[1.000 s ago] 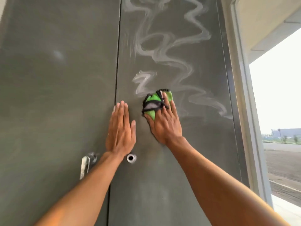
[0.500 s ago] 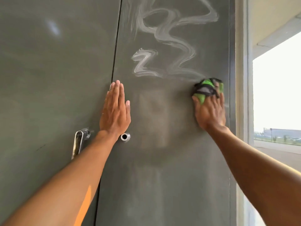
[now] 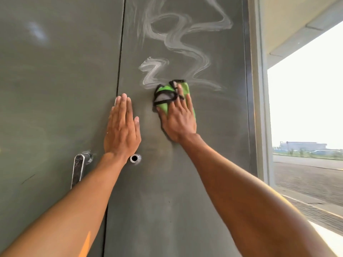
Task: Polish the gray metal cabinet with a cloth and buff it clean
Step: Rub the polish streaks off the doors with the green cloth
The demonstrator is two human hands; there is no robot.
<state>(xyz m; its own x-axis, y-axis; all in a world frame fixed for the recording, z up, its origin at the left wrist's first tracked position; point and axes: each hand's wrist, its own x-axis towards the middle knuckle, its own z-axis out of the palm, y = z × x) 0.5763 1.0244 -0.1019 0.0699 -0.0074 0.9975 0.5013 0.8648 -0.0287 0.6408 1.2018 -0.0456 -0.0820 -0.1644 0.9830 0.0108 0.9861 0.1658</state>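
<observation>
On the right side of the frame a pale vertical frame post runs from top to bottom. Behind it, in the upper right, there is a cream-coloured ceiling overhang with a stepped edge. Below the overhang the sky is very bright and almost white, and strong daylight comes in from this side. Far away, at the middle right, a low long building stands on the horizon, with a thin line of green plants just below it. In the lower right a paved ground of dark bricks stretches out, crossed by a light stripe.
</observation>
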